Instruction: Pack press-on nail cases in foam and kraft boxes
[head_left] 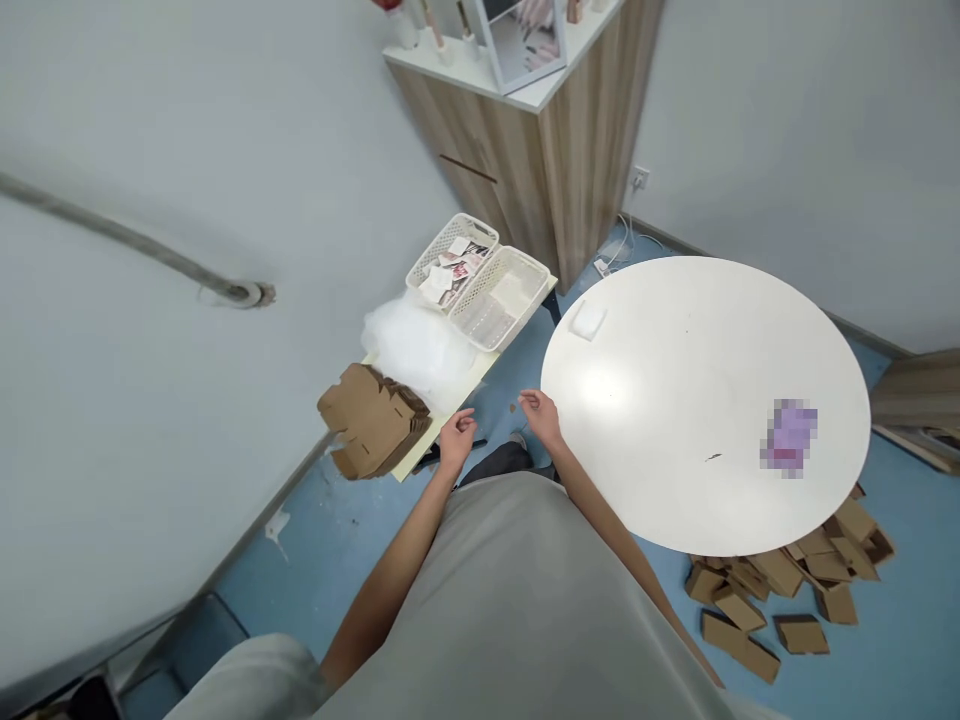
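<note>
My left hand (457, 437) hangs by the edge of a narrow pale-yellow table (411, 460), its fingers loosely bent and apart, with nothing seen in them. A stack of flat brown cardboard box blanks (373, 420) lies just to its left. Beyond it on the same table is a heap of white translucent plastic bags or wrap (420, 345). My right hand (541, 413) is held in the air near the left rim of the round white table (660, 400). Its fingers are slightly curled and spread, and they appear to hold nothing.
Two white baskets (517, 262) stand at the narrow table's far end, one with printed cards (454, 270). A small clear packet (588, 320) and a blurred purple item (791, 437) lie on the round table. Folded brown boxes (776, 575) cover the floor at right. A wooden cabinet (480, 130) stands behind.
</note>
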